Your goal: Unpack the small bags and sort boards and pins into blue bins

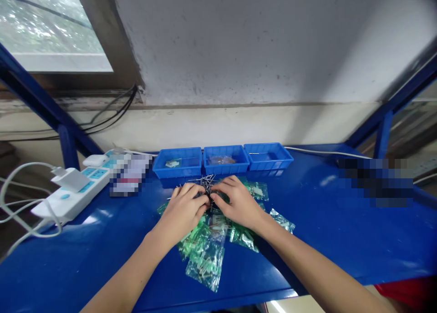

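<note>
Both my hands meet over a loose pile of thin metal screws [206, 181] at the middle of the blue table. My left hand [184, 207] has its fingers curled against the left side of the pile. From the other side, my right hand [236, 202] presses its bent fingers and thumb into the same screws. The fingertips partly hide what they grip. Under and around the hands lie several small clear green plastic bags [206, 258] with pale and metal pieces inside. One more bag [282, 220] rests to the right of my right wrist.
Behind the pile stand three blue bins: the left bin [177, 171] and middle bin [226, 167] hold small bagged parts, beside the right bin [268, 164]. A white power strip [68, 204] with cables lies left. Blurred-out objects sit at both sides. Blue frame posts [68, 144] flank the table.
</note>
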`<state>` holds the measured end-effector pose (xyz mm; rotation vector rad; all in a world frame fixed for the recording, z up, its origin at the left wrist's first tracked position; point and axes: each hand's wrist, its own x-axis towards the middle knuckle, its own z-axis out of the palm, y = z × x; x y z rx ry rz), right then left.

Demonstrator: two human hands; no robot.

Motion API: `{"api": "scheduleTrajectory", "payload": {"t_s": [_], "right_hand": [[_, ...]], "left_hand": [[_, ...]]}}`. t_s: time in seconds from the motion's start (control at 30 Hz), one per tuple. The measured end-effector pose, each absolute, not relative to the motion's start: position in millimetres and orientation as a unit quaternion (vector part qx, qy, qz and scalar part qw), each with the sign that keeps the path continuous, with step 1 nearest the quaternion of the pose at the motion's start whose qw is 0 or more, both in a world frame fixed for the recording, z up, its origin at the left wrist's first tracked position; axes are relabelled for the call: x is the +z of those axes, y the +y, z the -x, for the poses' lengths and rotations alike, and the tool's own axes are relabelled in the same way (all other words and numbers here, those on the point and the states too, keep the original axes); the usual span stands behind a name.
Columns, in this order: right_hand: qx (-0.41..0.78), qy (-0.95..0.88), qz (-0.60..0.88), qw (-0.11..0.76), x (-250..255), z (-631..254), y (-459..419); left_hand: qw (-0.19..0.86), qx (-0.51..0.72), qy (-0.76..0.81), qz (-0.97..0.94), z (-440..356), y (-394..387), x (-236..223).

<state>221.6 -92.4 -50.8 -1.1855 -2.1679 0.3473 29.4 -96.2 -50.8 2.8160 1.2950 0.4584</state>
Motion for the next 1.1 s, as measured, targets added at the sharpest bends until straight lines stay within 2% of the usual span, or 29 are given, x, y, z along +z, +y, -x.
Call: {"api": "scheduleTrajectory", "payload": {"t_s": [0.2,0.43,0.6,0.8,0.93,1.03,1.1], "right_hand": [[0.137,-0.833,0.437,0.309,-50,-222,-92],[0.133,-0.852,0.374,0.341,-45,-220,-97],[0.093,-0.845,0.378,0.368,-43,-219,-98],[0.109,-0.824,0.389,0.397,-39,-220,-100],[0.091,-0.838,0.362,0.399,-34,-220,-102],[0.01,-0.826,0.378,0.418,-25,-237,-95],[-0.065,-0.764,0.455,0.454,-20,-260,-85]], "left_hand": [[-0.009,0.142,0.425,-0.894,-32,-99,-51],[0.077,0.276,0.464,-0.838,-23,-91,-45],[0.123,0.296,0.468,-0.824,-24,-95,-38],[0.11,0.354,0.419,-0.829,-24,-98,-33],[0.112,0.35,0.426,-0.827,-24,-98,-32],[0.131,0.299,0.464,-0.823,-25,-99,-35],[0.111,0.236,0.491,-0.832,-25,-99,-37]]}}
